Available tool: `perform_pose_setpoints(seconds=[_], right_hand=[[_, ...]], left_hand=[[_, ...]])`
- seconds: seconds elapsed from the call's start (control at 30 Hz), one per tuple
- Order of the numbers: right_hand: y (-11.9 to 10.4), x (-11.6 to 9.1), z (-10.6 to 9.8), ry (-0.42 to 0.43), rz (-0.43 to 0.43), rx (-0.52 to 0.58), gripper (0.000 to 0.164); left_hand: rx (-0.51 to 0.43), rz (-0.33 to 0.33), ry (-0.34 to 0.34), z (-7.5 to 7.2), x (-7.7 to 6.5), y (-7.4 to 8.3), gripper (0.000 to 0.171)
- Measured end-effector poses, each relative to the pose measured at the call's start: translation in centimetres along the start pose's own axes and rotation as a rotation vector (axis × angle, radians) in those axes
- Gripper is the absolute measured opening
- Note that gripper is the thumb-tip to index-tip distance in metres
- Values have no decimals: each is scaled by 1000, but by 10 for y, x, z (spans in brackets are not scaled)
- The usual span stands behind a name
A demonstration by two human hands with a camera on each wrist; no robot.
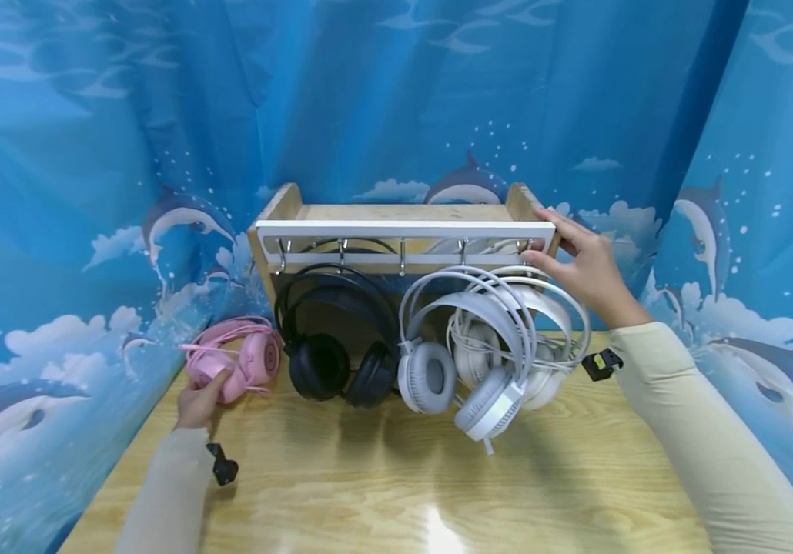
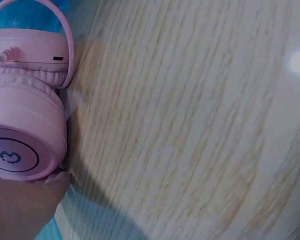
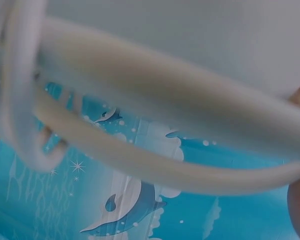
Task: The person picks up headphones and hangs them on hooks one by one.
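Note:
At the left of the head view, my left hand (image 1: 199, 398) grips one ear cup of the pink headphones (image 1: 260, 358), which sit on the table beside the rack with their cable wrapped round them. Seen from the left wrist, the hand's edge (image 2: 27, 200) lies against a pink cup (image 2: 25, 120) with a round logo; most fingers are hidden. My right hand (image 1: 583, 258) holds the right end of the wooden rack (image 1: 403, 229), fingers along its side panel and thumb near the last hook. White headphones (image 1: 563, 308) hang just below that hand; their band fills much of the right wrist view, blurred.
Black headphones (image 1: 341, 308) hang from the rack's left half, and grey-white headphones (image 1: 427, 377) hang right of centre, overlapping the white pair. Metal hooks (image 1: 403, 258) line the front rail. The wooden table (image 1: 369, 492) reaches toward me, with blue dolphin-print curtains (image 1: 383, 92) around it.

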State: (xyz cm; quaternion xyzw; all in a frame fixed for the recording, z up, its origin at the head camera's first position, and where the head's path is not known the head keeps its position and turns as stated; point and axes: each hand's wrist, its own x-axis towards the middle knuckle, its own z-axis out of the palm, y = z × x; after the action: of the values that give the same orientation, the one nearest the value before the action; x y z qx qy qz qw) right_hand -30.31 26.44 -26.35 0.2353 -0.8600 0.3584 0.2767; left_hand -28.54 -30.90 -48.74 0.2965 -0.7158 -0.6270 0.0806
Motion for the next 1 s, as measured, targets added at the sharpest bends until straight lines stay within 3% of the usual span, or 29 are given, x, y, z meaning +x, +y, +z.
perform_pose_setpoints(seconds=[0.07, 0.3, 0.53, 0.7, 0.83, 1.0], right_hand=[[0, 1, 0, -3, 0, 4, 64], [0, 0, 0, -1, 13, -5, 64], [0, -1, 0, -1, 6, 12, 63], [-1, -3, -1, 7, 16, 19, 63], [-1, -4, -1, 7, 5, 32, 63], [-2, -2, 0, 9, -7, 35, 63]], left_hand=[[-14, 4, 4, 1, -1, 0, 96], [122, 10, -94, -9, -8, 3, 92], [-22, -69, -233, -23, -16, 6, 43], [1, -75, -377, -34, -20, 6, 24], [-44, -103, -435, -39, -23, 4, 16], [-100, -146, -416, -41, -27, 3, 24]])
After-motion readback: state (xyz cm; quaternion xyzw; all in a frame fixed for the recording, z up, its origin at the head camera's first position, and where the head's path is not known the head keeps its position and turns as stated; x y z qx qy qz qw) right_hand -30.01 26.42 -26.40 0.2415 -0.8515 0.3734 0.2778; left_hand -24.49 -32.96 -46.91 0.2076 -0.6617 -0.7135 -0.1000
